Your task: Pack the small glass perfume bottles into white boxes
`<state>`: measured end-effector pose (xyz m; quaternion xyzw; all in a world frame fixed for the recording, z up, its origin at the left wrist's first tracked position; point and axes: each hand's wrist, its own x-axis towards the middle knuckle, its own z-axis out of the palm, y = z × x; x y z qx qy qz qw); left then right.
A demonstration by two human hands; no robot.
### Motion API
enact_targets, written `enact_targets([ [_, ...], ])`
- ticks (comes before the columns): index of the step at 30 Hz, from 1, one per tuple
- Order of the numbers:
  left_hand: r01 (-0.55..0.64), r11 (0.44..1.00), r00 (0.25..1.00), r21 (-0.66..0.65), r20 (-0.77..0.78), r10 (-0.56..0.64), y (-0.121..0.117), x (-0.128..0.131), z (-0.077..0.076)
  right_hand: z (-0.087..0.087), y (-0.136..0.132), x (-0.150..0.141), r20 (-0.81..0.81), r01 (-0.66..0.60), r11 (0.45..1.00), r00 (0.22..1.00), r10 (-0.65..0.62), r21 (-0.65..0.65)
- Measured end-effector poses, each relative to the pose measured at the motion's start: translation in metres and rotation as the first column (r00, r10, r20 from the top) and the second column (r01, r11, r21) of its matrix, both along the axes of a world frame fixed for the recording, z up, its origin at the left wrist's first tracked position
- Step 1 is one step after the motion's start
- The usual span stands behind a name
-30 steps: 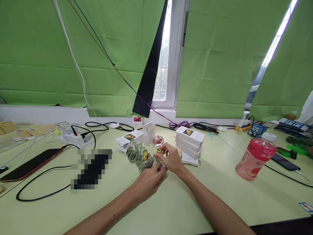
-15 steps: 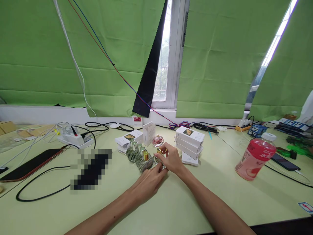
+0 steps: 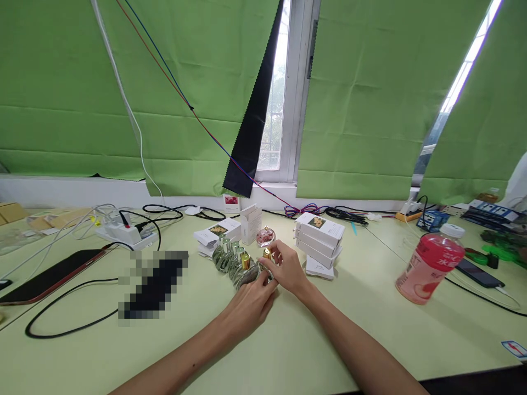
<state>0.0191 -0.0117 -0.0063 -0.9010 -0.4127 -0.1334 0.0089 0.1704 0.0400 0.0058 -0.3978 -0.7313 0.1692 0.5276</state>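
Note:
My right hand [image 3: 290, 269] pinches a small glass perfume bottle with a gold cap [image 3: 267, 253], thumb and forefinger at its upper part. Just below, my left hand [image 3: 253, 299] has its fingers closed at the lower part of the same bottle; both hands cover most of its body. To the left stands a row of similar round bottles [image 3: 224, 259] with greenish silver caps, the nearest with a gold cap [image 3: 246, 261]. A pink round perfume bottle [image 3: 265, 236] stands behind my hands, beside an upright white box with its flap up [image 3: 251, 226].
White printed boxes [image 3: 319, 233] are stacked to the right, with more boxes [image 3: 218, 230] at the left. A pink drink bottle [image 3: 430, 266] and a phone [image 3: 480, 273] stand further right. A power strip [image 3: 127, 236], cables and another phone [image 3: 53, 277] lie left.
Both hands have shifted very slightly left with the gold-capped bottle, and my left fingertips have moved a little along its lower part. The other bottles and boxes have stayed put.

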Motion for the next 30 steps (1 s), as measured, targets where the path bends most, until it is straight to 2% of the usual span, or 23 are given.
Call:
enact_targets([
  [11, -0.013, 1.0, 0.999, -0.015, 0.041, 0.014, -0.0001, -0.0007, 0.0006, -0.0002, 0.0002, 0.0003, 0.02, 0.0, 1.0, 1.0, -0.001, 0.021],
  [30, -0.02, 1.0, 0.997, 0.0, 0.07, 0.02, 0.0013, -0.0013, -0.0025, -0.0024, 0.0034, 0.0048, 0.046, -0.097, 0.993, 0.994, 0.095, 0.063],
])
